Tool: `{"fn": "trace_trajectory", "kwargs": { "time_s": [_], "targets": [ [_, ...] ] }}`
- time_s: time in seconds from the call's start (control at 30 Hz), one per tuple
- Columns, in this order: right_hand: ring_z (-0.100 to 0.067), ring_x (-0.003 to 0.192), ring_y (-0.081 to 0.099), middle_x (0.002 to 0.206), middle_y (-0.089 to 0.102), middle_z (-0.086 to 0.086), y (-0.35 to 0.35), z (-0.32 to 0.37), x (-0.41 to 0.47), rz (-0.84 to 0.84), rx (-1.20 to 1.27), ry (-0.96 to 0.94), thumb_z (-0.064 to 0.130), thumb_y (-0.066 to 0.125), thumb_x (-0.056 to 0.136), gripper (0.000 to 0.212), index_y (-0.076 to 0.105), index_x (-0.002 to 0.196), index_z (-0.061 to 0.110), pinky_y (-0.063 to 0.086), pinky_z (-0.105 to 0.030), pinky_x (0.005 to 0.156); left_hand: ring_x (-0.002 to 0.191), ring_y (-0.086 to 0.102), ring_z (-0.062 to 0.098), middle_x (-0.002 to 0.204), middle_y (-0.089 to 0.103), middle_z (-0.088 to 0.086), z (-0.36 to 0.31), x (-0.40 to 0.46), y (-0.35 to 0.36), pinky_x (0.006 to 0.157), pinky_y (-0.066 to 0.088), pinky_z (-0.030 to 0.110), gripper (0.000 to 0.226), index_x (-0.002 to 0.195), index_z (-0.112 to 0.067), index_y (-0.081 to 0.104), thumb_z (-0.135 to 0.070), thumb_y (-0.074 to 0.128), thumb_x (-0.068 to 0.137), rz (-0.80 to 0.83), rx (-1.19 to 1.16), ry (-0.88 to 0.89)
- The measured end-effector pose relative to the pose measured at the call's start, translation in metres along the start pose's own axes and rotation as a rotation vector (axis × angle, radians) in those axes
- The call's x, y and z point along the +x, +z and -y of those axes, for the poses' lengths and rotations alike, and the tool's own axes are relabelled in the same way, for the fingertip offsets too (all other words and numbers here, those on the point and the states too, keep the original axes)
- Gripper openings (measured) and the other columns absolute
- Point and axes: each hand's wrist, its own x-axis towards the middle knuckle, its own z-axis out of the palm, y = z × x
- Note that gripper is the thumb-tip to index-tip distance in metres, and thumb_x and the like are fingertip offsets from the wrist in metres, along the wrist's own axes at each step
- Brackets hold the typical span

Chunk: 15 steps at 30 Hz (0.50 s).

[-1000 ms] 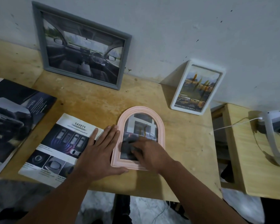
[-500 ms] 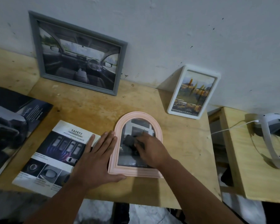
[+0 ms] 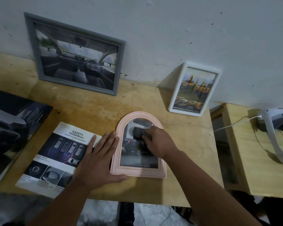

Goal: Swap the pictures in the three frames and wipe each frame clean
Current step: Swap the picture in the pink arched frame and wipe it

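The left hand (image 3: 98, 162) lies flat with fingers straight on the worktop (image 3: 91, 111), pressed against the left edge of the pink arched frame (image 3: 121, 170), partly over a safety brochure (image 3: 55, 154). The right hand (image 3: 158, 141) grips a dark cloth (image 3: 137, 132) on the upper glass of that frame, lying flat between the hands. Beyond them, a grey frame (image 3: 75, 54) and a white frame (image 3: 194, 88) lean against the wall.

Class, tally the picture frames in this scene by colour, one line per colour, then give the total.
Grey frame: 1
White frame: 1
Pink frame: 1
Total: 3
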Motion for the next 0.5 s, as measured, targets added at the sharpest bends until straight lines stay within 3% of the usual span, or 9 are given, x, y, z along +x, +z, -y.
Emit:
{"fn": "trace_trajectory", "kwargs": {
  "time_s": [0.13,0.27,0.33,0.43,0.5],
  "targets": [
    [-0.025,0.076,0.058,0.094,0.066,-0.009,0.009,0.017,-0.041,0.126,0.108,-0.093,0.020,0.056,0.095,0.016,0.070,0.093,0.014,0.044,-0.033,0.066,0.162,0.011,0.023,0.175,0.011,0.005,0.000,-0.001,0.000,0.125,0.018,0.063,0.135,0.164,-0.011,0.023,-0.104,0.040,0.068,-0.001,-0.009,-0.001],
    [-0.012,0.067,0.053,0.084,0.064,-0.001,-0.011,0.021,-0.045,0.414,0.080,-0.210,0.025,0.054,0.096,0.018,0.066,0.083,0.022,0.040,-0.025,0.064,0.161,0.012,0.023,0.175,0.010,0.004,0.000,-0.001,-0.001,0.124,0.019,0.063,0.134,0.164,-0.011,0.023,-0.104,0.039,0.069,-0.002,-0.018,-0.001],
    [-0.021,0.077,0.060,0.092,0.069,-0.006,-0.026,0.010,-0.024,0.340,0.046,-0.209,0.024,0.055,0.095,0.015,0.069,0.090,0.020,0.048,-0.032,0.072,0.161,0.012,0.023,0.175,0.011,0.005,0.000,0.000,-0.001,0.124,0.019,0.063,0.134,0.164,-0.011,0.024,-0.104,0.039,0.069,0.004,-0.014,0.000],
    [-0.028,0.085,0.061,0.097,0.067,-0.008,-0.034,-0.012,0.006,0.016,0.016,-0.058,0.029,0.054,0.098,0.020,0.071,0.108,0.022,0.052,-0.040,0.076,0.162,0.009,0.023,0.175,0.009,0.004,0.000,0.000,0.000,0.125,0.018,0.063,0.135,0.165,-0.011,0.022,-0.105,0.038,0.068,0.014,0.001,-0.004],
    [-0.031,0.089,0.061,0.100,0.064,-0.010,-0.022,-0.018,0.015,-0.019,-0.075,0.028,0.032,0.051,0.101,0.027,0.069,0.116,0.021,0.053,-0.042,0.076,0.162,0.008,0.023,0.175,0.007,0.004,0.000,0.000,0.000,0.125,0.018,0.063,0.135,0.165,-0.012,0.020,-0.105,0.037,0.068,0.013,0.003,-0.007]
  ]
}}
